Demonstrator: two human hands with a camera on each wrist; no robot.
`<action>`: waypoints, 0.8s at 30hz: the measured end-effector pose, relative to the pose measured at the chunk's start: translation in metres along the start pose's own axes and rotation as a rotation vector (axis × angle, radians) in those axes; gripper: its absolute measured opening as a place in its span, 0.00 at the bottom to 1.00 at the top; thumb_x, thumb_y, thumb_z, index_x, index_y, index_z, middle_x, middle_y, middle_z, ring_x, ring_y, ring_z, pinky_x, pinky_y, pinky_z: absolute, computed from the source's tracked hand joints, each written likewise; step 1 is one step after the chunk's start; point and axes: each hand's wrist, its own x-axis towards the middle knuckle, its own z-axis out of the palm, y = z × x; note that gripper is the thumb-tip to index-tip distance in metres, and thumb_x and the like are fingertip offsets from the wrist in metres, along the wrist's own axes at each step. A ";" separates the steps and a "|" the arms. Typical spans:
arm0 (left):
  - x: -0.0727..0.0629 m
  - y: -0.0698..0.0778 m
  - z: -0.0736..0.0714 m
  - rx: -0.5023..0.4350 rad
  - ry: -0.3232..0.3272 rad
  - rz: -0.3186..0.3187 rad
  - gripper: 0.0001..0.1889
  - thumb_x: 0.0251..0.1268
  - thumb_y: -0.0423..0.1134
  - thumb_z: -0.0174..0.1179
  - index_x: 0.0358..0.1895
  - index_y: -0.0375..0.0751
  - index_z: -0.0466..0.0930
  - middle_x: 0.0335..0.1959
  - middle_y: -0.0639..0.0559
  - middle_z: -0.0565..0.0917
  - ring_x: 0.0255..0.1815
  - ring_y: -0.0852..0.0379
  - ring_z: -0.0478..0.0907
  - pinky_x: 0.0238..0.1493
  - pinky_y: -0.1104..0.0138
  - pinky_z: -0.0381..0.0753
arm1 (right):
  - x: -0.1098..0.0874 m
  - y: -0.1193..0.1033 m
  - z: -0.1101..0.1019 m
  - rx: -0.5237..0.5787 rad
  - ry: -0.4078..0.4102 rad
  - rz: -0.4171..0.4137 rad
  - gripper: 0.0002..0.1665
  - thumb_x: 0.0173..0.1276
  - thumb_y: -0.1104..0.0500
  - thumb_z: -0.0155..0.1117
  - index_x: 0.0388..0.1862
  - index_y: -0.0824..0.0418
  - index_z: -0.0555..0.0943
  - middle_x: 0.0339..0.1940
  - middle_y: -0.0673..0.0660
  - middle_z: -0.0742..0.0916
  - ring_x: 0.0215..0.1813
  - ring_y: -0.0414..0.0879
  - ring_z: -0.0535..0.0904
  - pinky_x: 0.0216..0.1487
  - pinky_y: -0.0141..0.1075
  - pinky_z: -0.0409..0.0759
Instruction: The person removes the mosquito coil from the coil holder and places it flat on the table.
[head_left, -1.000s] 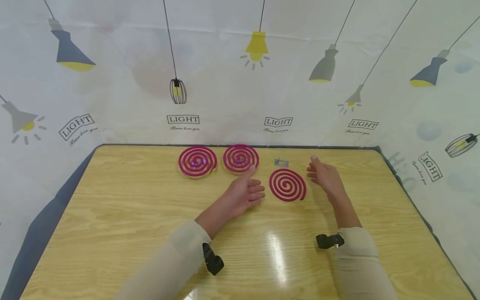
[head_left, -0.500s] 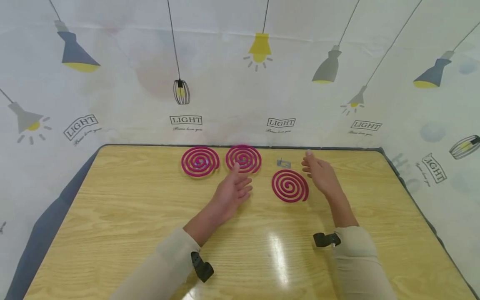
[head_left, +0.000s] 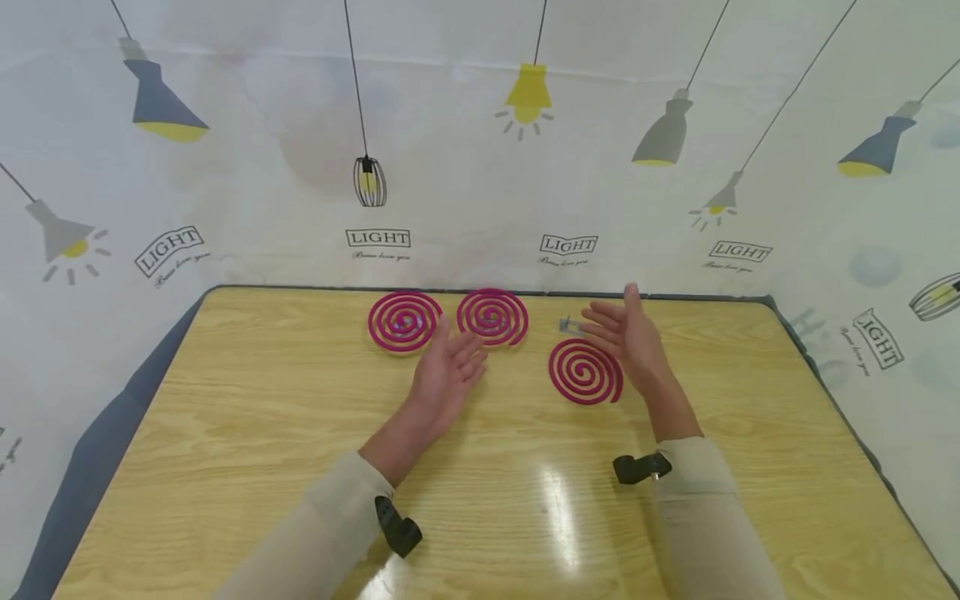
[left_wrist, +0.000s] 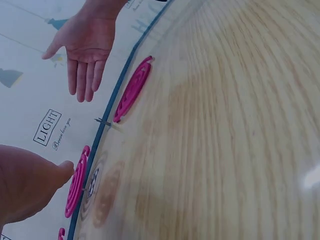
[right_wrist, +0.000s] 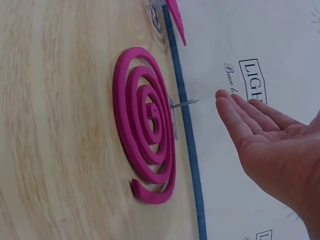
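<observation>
Three magenta mosquito coils are at the back of the table. The left coil [head_left: 390,333] and the middle coil [head_left: 514,317] sit raised on small metal stands. The right coil [head_left: 558,382] lies flat on the wood, just in front of a bare metal stand [head_left: 567,326] with an upright prong. My left hand [head_left: 442,379] hovers palm up in front of the left and middle coils, holding nothing. Above the right coil and stand, my right hand [head_left: 636,346] is spread with straight fingers, partly covering the stand. In the right wrist view its fingers [right_wrist: 240,120] are apart from the prong [right_wrist: 186,103].
The wooden table [head_left: 300,467] ends at a dark edge against a white backdrop [head_left: 450,167] printed with lamps. Cameras are strapped to the left wrist [head_left: 397,527] and right wrist [head_left: 639,468].
My left hand has moved left, away from the right coil, turning its palm up. My right hand has turned and its fingers have straightened over the bare stand. The coils stay in place.
</observation>
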 end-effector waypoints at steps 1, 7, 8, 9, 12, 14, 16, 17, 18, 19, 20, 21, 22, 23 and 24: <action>0.001 0.000 -0.001 0.004 -0.001 0.011 0.45 0.75 0.65 0.31 0.75 0.26 0.41 0.77 0.32 0.50 0.77 0.36 0.48 0.79 0.53 0.49 | 0.002 0.000 0.001 0.053 -0.012 0.007 0.56 0.70 0.25 0.29 0.75 0.70 0.57 0.73 0.68 0.67 0.70 0.61 0.68 0.71 0.49 0.67; 0.005 -0.001 -0.006 0.036 0.039 0.039 0.45 0.75 0.64 0.33 0.76 0.28 0.39 0.77 0.31 0.49 0.77 0.36 0.47 0.79 0.53 0.49 | 0.013 -0.003 0.005 0.217 -0.068 0.042 0.57 0.70 0.25 0.30 0.76 0.71 0.53 0.76 0.69 0.62 0.74 0.62 0.61 0.75 0.49 0.62; 0.005 -0.001 -0.006 0.042 0.051 0.039 0.45 0.75 0.65 0.34 0.76 0.28 0.39 0.77 0.31 0.48 0.77 0.36 0.48 0.79 0.53 0.49 | 0.015 -0.004 0.006 0.227 -0.070 0.047 0.57 0.70 0.25 0.30 0.76 0.71 0.53 0.76 0.69 0.62 0.74 0.62 0.61 0.75 0.48 0.62; 0.006 -0.001 -0.007 0.047 0.063 0.037 0.46 0.74 0.65 0.34 0.76 0.28 0.40 0.77 0.31 0.48 0.77 0.37 0.48 0.79 0.54 0.50 | 0.016 -0.004 0.008 0.236 -0.072 0.050 0.56 0.71 0.25 0.30 0.76 0.71 0.52 0.76 0.69 0.62 0.75 0.62 0.60 0.75 0.48 0.61; 0.008 -0.002 -0.009 0.050 0.093 0.032 0.48 0.73 0.67 0.36 0.76 0.26 0.40 0.77 0.32 0.48 0.78 0.37 0.48 0.79 0.55 0.50 | 0.022 -0.004 0.012 0.231 -0.076 0.057 0.55 0.71 0.26 0.30 0.76 0.71 0.53 0.76 0.68 0.61 0.75 0.61 0.60 0.76 0.48 0.60; 0.010 -0.003 -0.010 0.051 0.104 0.032 0.48 0.72 0.67 0.37 0.75 0.26 0.40 0.77 0.32 0.48 0.78 0.37 0.48 0.79 0.55 0.50 | 0.025 -0.003 0.016 0.218 -0.083 0.061 0.55 0.72 0.27 0.30 0.76 0.71 0.52 0.76 0.68 0.61 0.75 0.61 0.59 0.76 0.48 0.59; 0.011 -0.004 -0.011 0.048 0.112 0.031 0.48 0.72 0.67 0.37 0.75 0.26 0.40 0.77 0.32 0.48 0.78 0.37 0.48 0.79 0.55 0.50 | 0.027 -0.001 0.019 0.206 -0.085 0.068 0.55 0.72 0.26 0.30 0.76 0.71 0.53 0.76 0.69 0.61 0.75 0.61 0.59 0.77 0.48 0.59; 0.011 -0.005 -0.012 0.050 0.116 0.030 0.48 0.73 0.66 0.37 0.75 0.26 0.40 0.77 0.32 0.48 0.78 0.37 0.48 0.79 0.55 0.50 | 0.028 0.000 0.021 0.195 -0.086 0.073 0.55 0.72 0.26 0.30 0.76 0.72 0.53 0.76 0.68 0.61 0.75 0.61 0.59 0.77 0.48 0.59; 0.011 -0.006 -0.013 0.053 0.117 0.029 0.47 0.73 0.66 0.36 0.75 0.26 0.40 0.77 0.32 0.48 0.78 0.37 0.48 0.79 0.55 0.50 | 0.029 0.001 0.023 0.191 -0.086 0.077 0.55 0.72 0.26 0.30 0.76 0.72 0.53 0.76 0.68 0.61 0.75 0.61 0.59 0.77 0.47 0.59; 0.011 -0.007 -0.013 0.055 0.120 0.025 0.47 0.73 0.66 0.36 0.75 0.26 0.40 0.77 0.32 0.48 0.78 0.38 0.48 0.79 0.55 0.50 | 0.030 0.002 0.024 0.189 -0.090 0.079 0.56 0.72 0.26 0.30 0.76 0.72 0.53 0.77 0.68 0.60 0.76 0.61 0.59 0.77 0.47 0.58; 0.011 -0.007 -0.013 0.055 0.125 0.021 0.47 0.73 0.66 0.36 0.75 0.26 0.40 0.77 0.32 0.48 0.78 0.38 0.48 0.79 0.55 0.50 | 0.032 0.003 0.026 0.187 -0.089 0.081 0.56 0.72 0.26 0.30 0.76 0.72 0.53 0.77 0.68 0.60 0.76 0.61 0.59 0.77 0.47 0.58; 0.011 -0.007 -0.013 0.056 0.130 0.018 0.47 0.73 0.66 0.36 0.76 0.26 0.40 0.77 0.32 0.48 0.78 0.38 0.48 0.79 0.55 0.51 | 0.033 0.004 0.027 0.189 -0.088 0.084 0.56 0.72 0.26 0.31 0.75 0.72 0.53 0.77 0.68 0.60 0.76 0.60 0.59 0.77 0.47 0.59; 0.011 -0.008 -0.013 0.058 0.135 0.015 0.48 0.73 0.67 0.36 0.76 0.27 0.41 0.77 0.33 0.48 0.78 0.39 0.48 0.79 0.55 0.51 | 0.034 0.005 0.029 0.189 -0.088 0.086 0.56 0.72 0.26 0.31 0.76 0.72 0.53 0.77 0.68 0.60 0.76 0.60 0.59 0.77 0.47 0.59; 0.012 -0.008 -0.013 0.060 0.138 0.017 0.48 0.73 0.67 0.36 0.76 0.27 0.40 0.77 0.33 0.48 0.78 0.39 0.48 0.79 0.55 0.51 | 0.035 0.006 0.030 0.189 -0.092 0.086 0.56 0.72 0.26 0.31 0.76 0.72 0.52 0.77 0.68 0.59 0.76 0.60 0.58 0.77 0.47 0.58; 0.012 -0.008 -0.013 0.056 0.144 0.018 0.48 0.72 0.67 0.37 0.76 0.27 0.40 0.78 0.33 0.48 0.78 0.39 0.48 0.79 0.55 0.51 | 0.037 0.007 0.032 0.192 -0.092 0.089 0.56 0.72 0.26 0.32 0.76 0.72 0.52 0.77 0.67 0.59 0.76 0.60 0.58 0.77 0.47 0.58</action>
